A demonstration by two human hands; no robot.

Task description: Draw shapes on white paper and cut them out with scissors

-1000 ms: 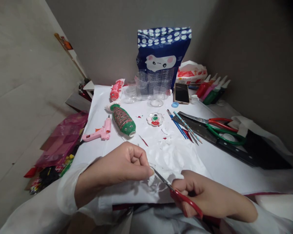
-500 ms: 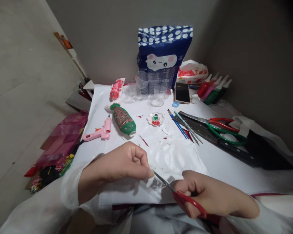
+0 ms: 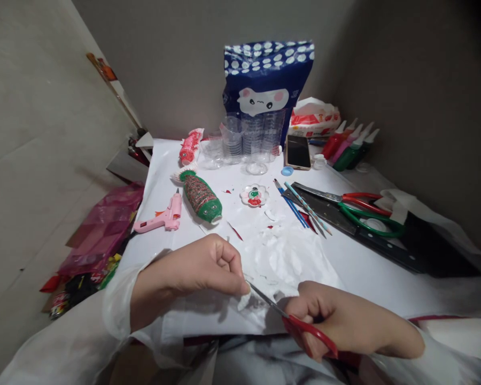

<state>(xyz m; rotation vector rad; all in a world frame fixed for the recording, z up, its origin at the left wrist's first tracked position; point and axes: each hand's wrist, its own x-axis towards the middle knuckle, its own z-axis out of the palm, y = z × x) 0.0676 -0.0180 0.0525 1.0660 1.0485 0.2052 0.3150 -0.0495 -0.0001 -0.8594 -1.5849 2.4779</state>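
Note:
My right hand (image 3: 324, 315) is closed around the handles of red-handled scissors (image 3: 310, 334), whose blades point up and left. Between the thumb and fingers of my left hand (image 3: 208, 267) is pinched a small white scrap (image 3: 243, 300), perhaps paper or thin plastic. The scissor tips lie right beside those fingertips. More white material shows just behind the blades near my right fingers; whether it joins the scrap I cannot tell. Beyond my left hand lies a green fish figure (image 3: 202, 197) with a patterned body, and behind it a red fish figure (image 3: 190, 148).
A pink glue gun (image 3: 162, 216) lies at left. Mid-table is a flower-shaped paint palette (image 3: 254, 196). Brushes (image 3: 292, 204) and green-handled scissors (image 3: 371, 220) lie right. Clear plastic cups (image 3: 251, 140), a blue bag (image 3: 268, 75), a phone (image 3: 297, 152) and paint bottles (image 3: 347, 147) stand behind.
The white material by my left fingertips has shrunk to a small hanging scrap, with a gap beside it. Both hands stay nearly in place; the view has shifted slightly.

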